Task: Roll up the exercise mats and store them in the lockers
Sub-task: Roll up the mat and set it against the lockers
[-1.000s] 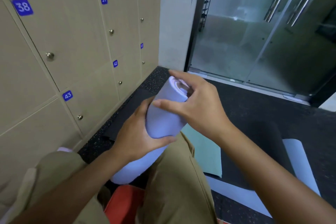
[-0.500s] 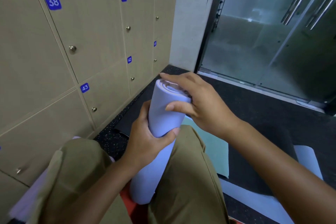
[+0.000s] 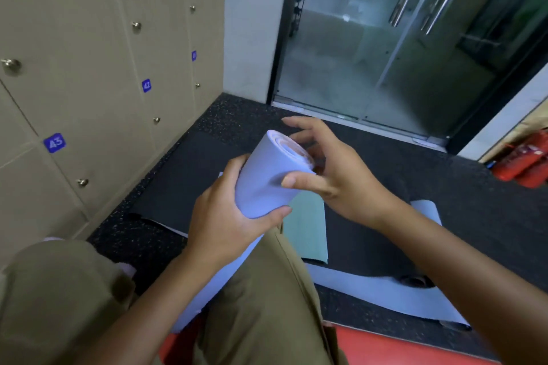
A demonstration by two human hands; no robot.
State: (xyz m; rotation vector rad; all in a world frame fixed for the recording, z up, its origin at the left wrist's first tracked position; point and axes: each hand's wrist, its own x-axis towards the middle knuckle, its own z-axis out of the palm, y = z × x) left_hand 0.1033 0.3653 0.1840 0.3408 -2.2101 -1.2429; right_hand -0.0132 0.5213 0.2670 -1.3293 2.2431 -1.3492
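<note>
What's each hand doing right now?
Left hand: grips the rolled mat.
Right hand: fingers spread at the mat's top end, thumb on it, no firm grip.

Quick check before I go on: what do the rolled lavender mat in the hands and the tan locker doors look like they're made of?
Rolled lavender mat: likely soft foam, matte; it coils in thick, springy layers at the open end and shows no sheen. The left hand grips it.

Tan locker doors: apparently wood-look laminate or board, matte with faint grain, with small shiny metal knobs. Actual core cannot be told.
</note>
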